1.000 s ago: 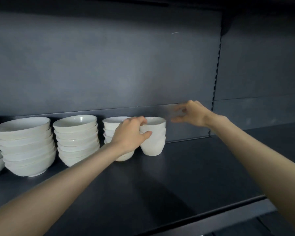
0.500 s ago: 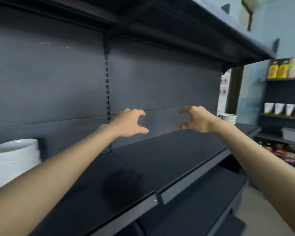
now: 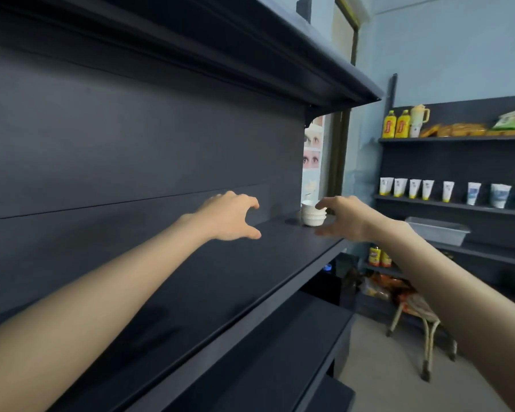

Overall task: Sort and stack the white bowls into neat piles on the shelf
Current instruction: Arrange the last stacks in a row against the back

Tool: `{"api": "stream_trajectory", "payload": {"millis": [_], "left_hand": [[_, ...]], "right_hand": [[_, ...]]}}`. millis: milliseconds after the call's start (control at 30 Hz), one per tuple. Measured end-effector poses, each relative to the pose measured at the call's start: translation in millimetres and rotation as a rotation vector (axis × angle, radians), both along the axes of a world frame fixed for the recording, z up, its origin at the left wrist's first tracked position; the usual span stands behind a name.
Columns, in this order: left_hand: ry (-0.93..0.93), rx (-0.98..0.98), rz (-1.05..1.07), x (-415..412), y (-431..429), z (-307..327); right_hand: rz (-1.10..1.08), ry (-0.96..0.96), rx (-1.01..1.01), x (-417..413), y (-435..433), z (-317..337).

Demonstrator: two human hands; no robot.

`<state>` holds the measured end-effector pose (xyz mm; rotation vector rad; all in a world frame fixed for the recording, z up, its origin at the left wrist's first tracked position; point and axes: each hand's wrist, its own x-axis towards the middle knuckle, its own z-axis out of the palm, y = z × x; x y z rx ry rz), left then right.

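White bowls (image 3: pixel 313 215) near right grip (image 3: pixel 344 218)

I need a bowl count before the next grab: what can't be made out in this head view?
Head view only.
- The stack of white bowls: far, small, its right edge behind the right hand; count unclear, contact unclear.
- dark round spot left of the stack: too dim to identify.
- shelf further left: cut off by the frame edge.

A small shop: dark display shelving (image 3: pixel 265 263) below the right hand (image 3: pixel 347 218), and beyond that hand more racks (image 3: pixel 458 166) carrying 2 yellow oil bottles (image 3: pixel 389 125), rowed tubes (image 3: pixel 414 188) and snack packets (image 3: pixel 458 129).
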<state>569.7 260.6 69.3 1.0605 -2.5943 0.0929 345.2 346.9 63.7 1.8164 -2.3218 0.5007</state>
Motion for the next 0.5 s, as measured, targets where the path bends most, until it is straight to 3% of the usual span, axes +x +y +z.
{"api": "stream_trajectory", "payload": {"millis": [500], "left_hand": [[-0.119,-0.225,-0.133,-277,-176,-15]], "right_hand": [[-0.107,0.053,-0.01,-253,-149,-10]]}}
